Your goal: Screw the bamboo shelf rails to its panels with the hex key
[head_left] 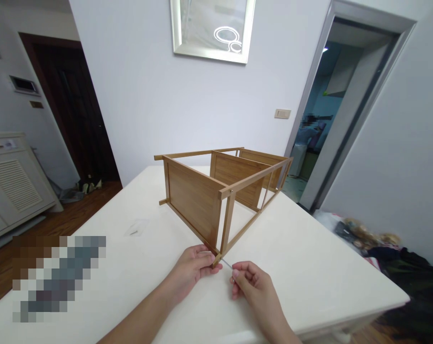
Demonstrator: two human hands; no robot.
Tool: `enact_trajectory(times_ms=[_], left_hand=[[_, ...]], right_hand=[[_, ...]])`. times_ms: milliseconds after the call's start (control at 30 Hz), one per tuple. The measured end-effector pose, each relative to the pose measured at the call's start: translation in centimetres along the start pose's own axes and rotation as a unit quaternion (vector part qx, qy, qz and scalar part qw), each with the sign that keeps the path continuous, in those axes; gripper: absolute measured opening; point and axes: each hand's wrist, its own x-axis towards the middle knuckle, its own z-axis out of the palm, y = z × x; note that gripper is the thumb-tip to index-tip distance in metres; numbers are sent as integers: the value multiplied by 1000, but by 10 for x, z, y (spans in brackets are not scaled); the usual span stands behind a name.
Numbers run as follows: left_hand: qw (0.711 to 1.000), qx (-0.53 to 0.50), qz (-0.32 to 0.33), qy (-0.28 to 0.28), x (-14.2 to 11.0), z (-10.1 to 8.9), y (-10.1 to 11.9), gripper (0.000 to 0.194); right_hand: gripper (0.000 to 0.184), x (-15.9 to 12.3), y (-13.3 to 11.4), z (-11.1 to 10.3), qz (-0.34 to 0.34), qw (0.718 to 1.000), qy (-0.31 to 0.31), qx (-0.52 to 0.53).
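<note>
A wooden shelf rack (193,200) lies on its side on the white table (309,267), its panels standing upright between slim rails. My left hand (195,265) is closed around the near lower end of a leg, thumb on top and fingers curled beneath. Between the thumb and fingers of my right hand (250,282) is a thin metal hex key (227,263). Its far tip meets the rail at that same corner; whether it sits in a screw is too small to tell. A screw (231,191) shows in the upper near corner.
A small clear plastic bag (137,227) with tiny hardware lies left of the rack. A pixelated patch covers something at the table's left. Behind stands a white wall with a framed mirror (211,52). Clothes (398,260) are heaped at right; a person (309,131) is beyond the doorway.
</note>
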Motion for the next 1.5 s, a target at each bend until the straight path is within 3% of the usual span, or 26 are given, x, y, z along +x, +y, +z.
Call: enact_trajectory(times_ms=[167,367,567,833,1000,1167,1367,1500], left_hand=[[1000,-4,3,10,-1,1,0,32],[1000,-6,5,2,-3,2,1,28],[1000,-9,8,4,-1,2,1,29],[1000,-16,6,12,-1,-1,-3,30],[1000,-6,1,9,0,-1,-1,30],[1000,2,-4,-5,-1,-1,-1,29],[1000,5,2,-4,-2,-1,0,28],[1000,6,-4,-4,0,-2,0,29]], right_hand=[[40,-3,16,-3,-77,991,34,-105],[23,-8,20,-9,-174,954,48,-240],[16,-8,21,-11,-229,928,44,-289],[18,-7,36,-13,-365,860,43,-353],[19,-4,42,-14,-386,843,37,-373],[24,-8,19,-9,-324,872,32,-366],[46,3,-2,-7,-108,944,36,-310],[46,11,-4,-8,13,978,-3,-207]])
